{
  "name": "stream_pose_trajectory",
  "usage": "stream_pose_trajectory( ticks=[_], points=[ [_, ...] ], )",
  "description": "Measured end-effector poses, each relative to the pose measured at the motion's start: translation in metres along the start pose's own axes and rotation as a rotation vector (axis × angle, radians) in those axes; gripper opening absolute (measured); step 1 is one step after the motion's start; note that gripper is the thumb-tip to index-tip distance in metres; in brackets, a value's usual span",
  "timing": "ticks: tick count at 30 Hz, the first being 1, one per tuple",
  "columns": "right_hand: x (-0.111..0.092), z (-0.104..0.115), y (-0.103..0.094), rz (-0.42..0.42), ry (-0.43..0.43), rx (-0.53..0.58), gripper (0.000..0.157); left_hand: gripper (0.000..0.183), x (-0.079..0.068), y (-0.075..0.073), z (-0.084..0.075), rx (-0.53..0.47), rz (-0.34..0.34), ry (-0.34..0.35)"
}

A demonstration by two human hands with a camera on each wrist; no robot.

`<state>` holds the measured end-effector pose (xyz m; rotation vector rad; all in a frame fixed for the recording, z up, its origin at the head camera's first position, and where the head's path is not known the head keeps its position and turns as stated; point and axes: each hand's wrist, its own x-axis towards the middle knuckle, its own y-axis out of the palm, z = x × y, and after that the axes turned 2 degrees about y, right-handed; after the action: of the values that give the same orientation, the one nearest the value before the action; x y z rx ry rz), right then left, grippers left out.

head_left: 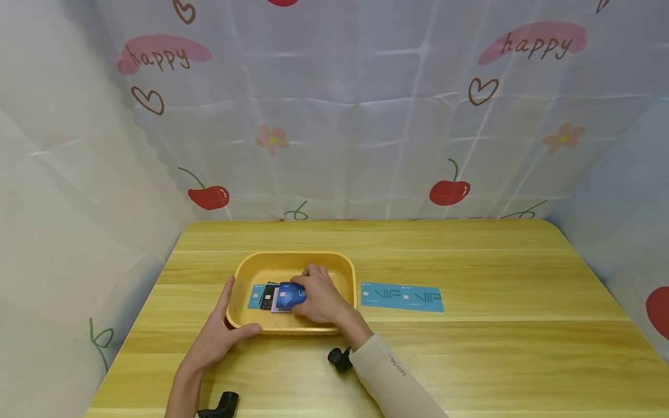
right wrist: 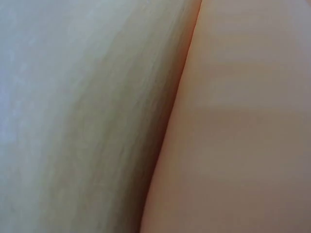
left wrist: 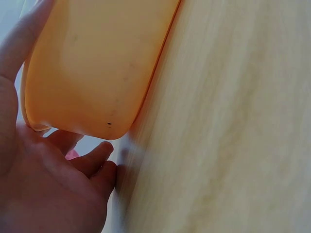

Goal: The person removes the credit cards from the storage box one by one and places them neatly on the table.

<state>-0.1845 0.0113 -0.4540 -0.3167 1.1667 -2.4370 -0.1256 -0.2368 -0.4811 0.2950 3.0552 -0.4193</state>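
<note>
Cards [head_left: 254, 296] are lying in an overlapping row inside the yellow tray [head_left: 292, 331], which is standing on the wooden table [head_left: 502, 360]. Beginning at the left, white printed cloth [head_left: 57, 191] is rising beside the table. The left hand [head_left: 215, 337] is spreading round the tray's near left corner, its thumb resting along the near rim and its fingers reaching up the left end; a black device [head_left: 223, 404] is showing by that wrist. Inside the tray, a light-blue card is lying leftmost, a black card [head_left: 266, 303] is partly covering it, and a pale lilac card [head_left: 274, 308] is peeping out beneath a dark blue card [head_left: 289, 295]. The right hand [head_left: 321, 297], well apart from the left, is pinching the dark blue card at its right end, thumb on the near side. Past it, another black device [head_left: 340, 360] is sitting beside the beige sleeve [head_left: 389, 374]. Farther right, two light-blue VIP cards [head_left: 381, 295] are lying end to end on the table, just beside the tray.
</note>
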Motion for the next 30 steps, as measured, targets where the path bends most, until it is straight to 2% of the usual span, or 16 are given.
stream_pose_trajectory(
  ticks=[21,30],
  points=[
    [-0.0019,-0.0008,-0.0027,-0.057,-0.046,0.138,0.058,0.112,-0.0006,0.0006,-0.0017,-0.004,0.001,0.007],
    [-0.0059,-0.0006,-0.0091,-0.077,-0.034,0.197,0.059,0.112,0.0002,0.0002,-0.0004,-0.005,-0.001,0.003]
  ],
)
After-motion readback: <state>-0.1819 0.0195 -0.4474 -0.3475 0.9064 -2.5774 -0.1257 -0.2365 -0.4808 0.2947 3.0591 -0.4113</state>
